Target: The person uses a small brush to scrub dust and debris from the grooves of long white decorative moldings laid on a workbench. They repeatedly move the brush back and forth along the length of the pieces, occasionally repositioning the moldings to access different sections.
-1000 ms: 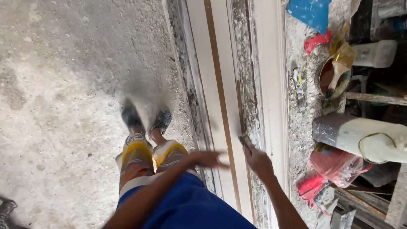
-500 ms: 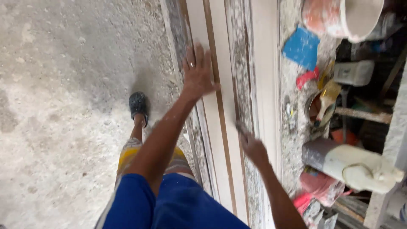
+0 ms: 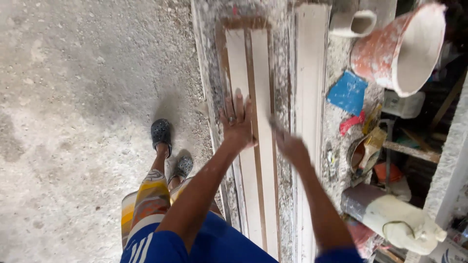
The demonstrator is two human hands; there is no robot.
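My left hand (image 3: 237,124) lies flat on the long white strip (image 3: 253,146), fingers spread apart and pointing up its length, palm pressing down and clamped on nothing. The strip runs away from me along the bench (image 3: 209,73), with a thin brown groove down its middle just beside my fingertips. My right hand (image 3: 288,143) sits on the strip's right edge, close to the left one; it is blurred, so I cannot tell whether the fingers are together or hold anything. A second white strip (image 3: 309,73) lies parallel on the right, across a rough plaster-crusted gap. Beyond it the bench is crowded: a blue scraper (image 3: 347,92), a red scrap (image 3: 352,122), an orange bucket (image 3: 390,53) tipped on its side and a white jug (image 3: 397,221). On the left the bench edge drops to bare concrete floor (image 3: 73,122), where my feet in dark clogs (image 3: 161,134) stand near the edge with wide open room around them.
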